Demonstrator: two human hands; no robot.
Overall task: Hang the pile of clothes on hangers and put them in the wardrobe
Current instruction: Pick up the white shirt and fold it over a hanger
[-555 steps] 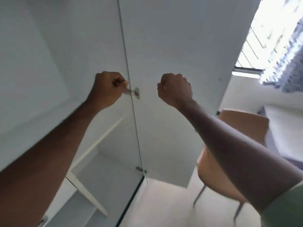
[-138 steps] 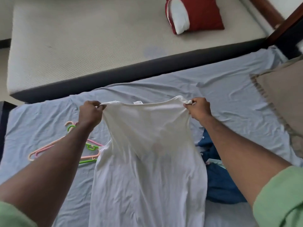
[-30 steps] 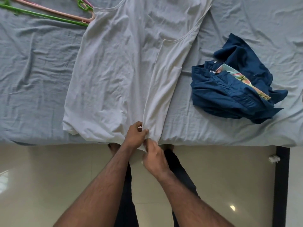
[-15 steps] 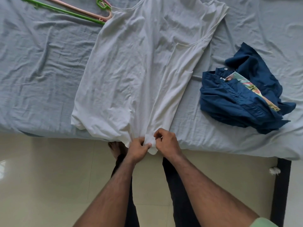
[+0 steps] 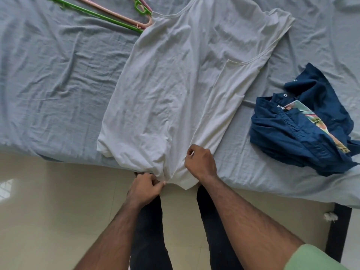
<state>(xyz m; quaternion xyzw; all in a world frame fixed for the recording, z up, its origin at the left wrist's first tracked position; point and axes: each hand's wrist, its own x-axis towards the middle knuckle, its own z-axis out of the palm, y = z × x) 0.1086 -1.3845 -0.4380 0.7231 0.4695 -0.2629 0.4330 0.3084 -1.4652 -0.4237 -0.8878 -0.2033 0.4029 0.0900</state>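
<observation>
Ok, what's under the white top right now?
Mostly the grey-blue bedsheet. The white top also covers the ends of the green hanger and pink hanger at its left shoulder. Anything else beneath is hidden. Both hands grip its hem.

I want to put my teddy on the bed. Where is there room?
The sheet is bare left of the white top, below the hangers. A narrower strip lies between the top and the blue clothes. It is crowded where both hands grip the hem.
</observation>
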